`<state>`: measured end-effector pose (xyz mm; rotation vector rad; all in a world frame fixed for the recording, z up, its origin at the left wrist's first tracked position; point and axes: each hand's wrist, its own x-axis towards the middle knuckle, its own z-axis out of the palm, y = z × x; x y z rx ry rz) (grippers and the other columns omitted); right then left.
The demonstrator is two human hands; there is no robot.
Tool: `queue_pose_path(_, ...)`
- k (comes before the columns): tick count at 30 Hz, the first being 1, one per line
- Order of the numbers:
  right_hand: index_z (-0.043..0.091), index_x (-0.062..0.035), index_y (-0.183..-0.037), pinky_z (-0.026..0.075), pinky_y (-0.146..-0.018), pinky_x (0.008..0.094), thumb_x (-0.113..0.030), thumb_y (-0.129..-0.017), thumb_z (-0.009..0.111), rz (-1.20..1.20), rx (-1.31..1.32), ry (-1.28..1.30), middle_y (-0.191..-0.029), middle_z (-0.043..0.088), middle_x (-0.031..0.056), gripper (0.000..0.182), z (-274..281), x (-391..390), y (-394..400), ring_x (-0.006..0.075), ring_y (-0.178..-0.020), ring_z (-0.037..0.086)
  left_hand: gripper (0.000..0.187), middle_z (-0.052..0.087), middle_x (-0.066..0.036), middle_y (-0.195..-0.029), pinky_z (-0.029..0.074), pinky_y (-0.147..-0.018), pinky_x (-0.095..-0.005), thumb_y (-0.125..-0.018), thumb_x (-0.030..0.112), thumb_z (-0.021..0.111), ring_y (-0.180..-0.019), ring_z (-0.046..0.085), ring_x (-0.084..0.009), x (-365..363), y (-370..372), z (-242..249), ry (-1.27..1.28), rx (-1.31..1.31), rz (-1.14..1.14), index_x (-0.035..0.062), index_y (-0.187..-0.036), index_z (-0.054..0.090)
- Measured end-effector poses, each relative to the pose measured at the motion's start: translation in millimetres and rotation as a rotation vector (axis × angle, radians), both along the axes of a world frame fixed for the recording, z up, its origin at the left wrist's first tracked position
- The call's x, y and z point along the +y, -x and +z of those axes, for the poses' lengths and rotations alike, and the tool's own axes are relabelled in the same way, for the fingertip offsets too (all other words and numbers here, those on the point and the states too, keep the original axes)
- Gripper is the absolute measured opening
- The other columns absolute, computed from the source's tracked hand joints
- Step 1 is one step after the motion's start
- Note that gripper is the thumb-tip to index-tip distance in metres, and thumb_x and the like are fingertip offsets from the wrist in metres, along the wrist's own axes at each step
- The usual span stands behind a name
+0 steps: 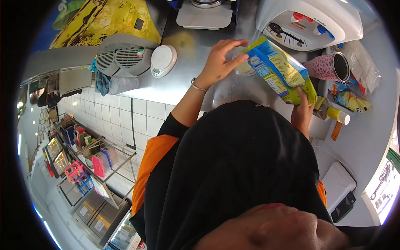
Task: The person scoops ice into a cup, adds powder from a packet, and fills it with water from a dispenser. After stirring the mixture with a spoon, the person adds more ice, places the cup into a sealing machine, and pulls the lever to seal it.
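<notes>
A green and blue printed pouch [277, 71] is tilted above the steel counter. My right hand [303, 110] grips its lower right corner, with the thumb on the printed face and the other fingers hidden beneath. At the pouch's upper left end is my left hand [223, 60], thumb and index finger spread apart, fingertips right at the pouch's edge. A bracelet circles the left wrist. Partly behind the pouch, a clear round container [245, 68] stands on the counter.
A white kitchen scale [163, 61] sits left on the steel counter [187, 85]. To the right are a pink patterned tumbler [327, 67], a yellow-capped bottle [338, 115] and plastic packets [353, 101]. A white appliance [310, 23] holding utensils stands beyond the pouch.
</notes>
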<state>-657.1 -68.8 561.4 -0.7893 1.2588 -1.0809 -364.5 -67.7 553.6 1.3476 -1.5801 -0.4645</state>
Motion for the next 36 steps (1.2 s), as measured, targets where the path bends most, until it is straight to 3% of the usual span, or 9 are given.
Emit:
queue_pose_path(2, 0.063, 0.0039, -0.109, 0.045, -0.082, 0.0278, -0.018, -0.086, 0.069, -0.009, 0.169, 0.134, -0.097, 0.066, 0.0060, 0.032, 18.8, -1.0, -10.9, 0.0134, -0.089, 0.060, 0.026, 0.070, -0.008, -0.096, 0.045, -0.084, -0.0352, -0.084, 0.025, 0.071, -0.094, 0.061, -0.0254, -8.2, -1.2, 0.1, -0.100, 0.010, -0.060, 0.0049, -0.100, 0.069)
queue_pose_path(5, 0.065, 0.0051, -0.108, 0.046, -0.079, 0.0254, -0.016, -0.086, 0.071, -0.006, 0.249, 0.174, -0.095, 0.067, 0.0057, 0.031, 24.3, -3.6, -13.2, 0.0118, -0.086, 0.061, 0.019, 0.071, -0.007, -0.088, 0.046, -0.077, -0.0358, -0.084, 0.023, 0.070, -0.084, 0.062, -0.0251, -14.5, 0.2, -8.9, -0.100, -0.014, 0.000, 0.0050, -0.091, 0.071)
queue_pose_path(23, 0.068, 0.0043, -0.093, 0.044, -0.065, 0.0217, -0.017, -0.085, 0.073, 0.074, 0.547, 0.423, -0.077, 0.063, 0.0019, 0.024, 46.8, -13.5, -29.2, 0.0059, -0.071, 0.054, 0.015, 0.071, -0.008, -0.090, 0.047, -0.076, -0.0341, -0.084, 0.018, 0.071, -0.082, 0.063, -0.0244, -7.7, 3.2, -34.0, -0.142, 0.183, 0.070, 0.0060, -0.093, 0.072)
queue_pose_path(26, 0.068, 0.0040, -0.091, 0.044, -0.062, 0.0222, -0.019, -0.085, 0.074, 0.087, 0.637, 0.437, -0.076, 0.063, 0.0018, 0.025, 44.9, -15.3, -27.8, 0.0056, -0.069, 0.053, 0.014, 0.070, -0.009, -0.090, 0.047, -0.078, -0.0311, -0.087, 0.013, 0.070, -0.084, 0.063, -0.0191, -4.0, -0.7, -30.2, -0.164, 0.125, 0.056, 0.0036, -0.097, 0.071)
queue_pose_path(36, 0.065, 0.0036, -0.082, 0.041, -0.054, 0.0255, -0.019, -0.083, 0.075, 0.074, 0.722, 0.658, -0.065, 0.056, 0.0047, 0.024, 47.6, -24.9, -36.7, 0.0084, -0.058, 0.050, 0.014, 0.069, -0.009, -0.091, 0.046, -0.081, -0.0307, -0.087, 0.013, 0.069, -0.087, 0.062, -0.0191, 3.4, -1.8, -31.1, -0.158, 0.207, 0.076, 0.0038, -0.097, 0.071)
